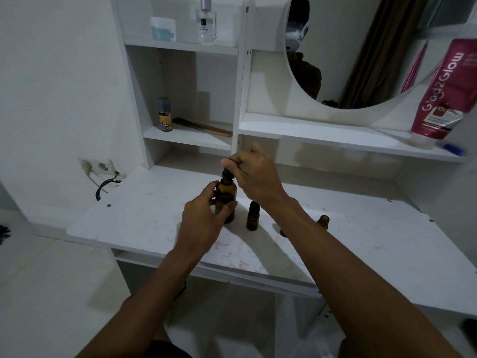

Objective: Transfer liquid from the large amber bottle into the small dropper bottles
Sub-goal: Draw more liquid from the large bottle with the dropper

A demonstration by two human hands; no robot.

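The large amber bottle [226, 196] stands upright on the white tabletop [361, 228]. My left hand [204, 220] grips its body from the left. My right hand [254, 171] pinches the black dropper top [227, 173] at the bottle's neck from above. Just right of it stands a small amber bottle with a black cap [252, 215]. Further right, partly behind my right forearm, is a second small amber bottle [323, 221], uncapped. A small dark cap [283, 232] lies by my right forearm, mostly hidden.
Shelves behind the table hold a yellow-labelled spray can [165, 114], a comb [204, 127], a clear perfume bottle [206, 21] and a white pack [163, 29]. A red tube [442, 91] stands on the right ledge by a round mirror [361, 47]. A wall socket [99, 167] sits at the left.
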